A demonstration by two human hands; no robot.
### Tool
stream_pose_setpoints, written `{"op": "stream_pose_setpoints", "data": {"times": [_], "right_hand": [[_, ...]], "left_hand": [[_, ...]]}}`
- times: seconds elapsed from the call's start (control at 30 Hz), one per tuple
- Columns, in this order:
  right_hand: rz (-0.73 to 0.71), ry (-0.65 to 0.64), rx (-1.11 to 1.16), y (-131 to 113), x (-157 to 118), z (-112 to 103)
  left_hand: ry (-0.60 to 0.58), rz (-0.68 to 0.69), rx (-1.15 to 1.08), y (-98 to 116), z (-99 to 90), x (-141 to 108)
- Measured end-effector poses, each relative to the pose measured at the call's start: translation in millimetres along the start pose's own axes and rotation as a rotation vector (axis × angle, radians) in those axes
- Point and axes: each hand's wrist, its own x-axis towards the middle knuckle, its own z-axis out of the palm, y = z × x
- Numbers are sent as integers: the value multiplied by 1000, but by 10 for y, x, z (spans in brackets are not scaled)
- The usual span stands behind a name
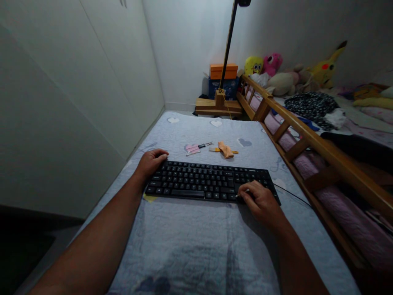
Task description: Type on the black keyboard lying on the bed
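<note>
A black keyboard [196,180] lies across the quilted bed cover. My left hand [151,163] grips its upper left corner, with the fingers closed at the edge. Over the keyboard's right part, my right hand [259,200] is closed in a pinch on a thin white stick like a cotton swab [237,196]. The tip points at the lower keys, and the fingers hide the rest of it. Behind the keyboard are a dark-handled tool with a metal tip [205,145], a pink piece [193,148], a thin white-ended stick [193,154], and a brush [214,149] under an orange cloth [226,150].
The keyboard's cable [291,192] runs right toward a wooden bed rail [302,131]. White cabinet doors [101,82] stand at the left. At the far end are a wooden stand base [217,107] with a dark pole and an orange box [223,71]. Plush toys and clothes lie beyond the rail.
</note>
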Motion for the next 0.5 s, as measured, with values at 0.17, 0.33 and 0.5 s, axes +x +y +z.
{"op": "stream_pose_setpoints", "data": {"times": [0.17,0.33,0.5], "right_hand": [[10,-40,9,2,-23,-9],[16,-64,22,1,-31,-19],[3,-65,19,-5,-31,-14]], "left_hand": [[2,-6,-20,-10,5,-1],[-4,8,-1,-22,4,8],[-8,13,-5,-13,5,9]]}}
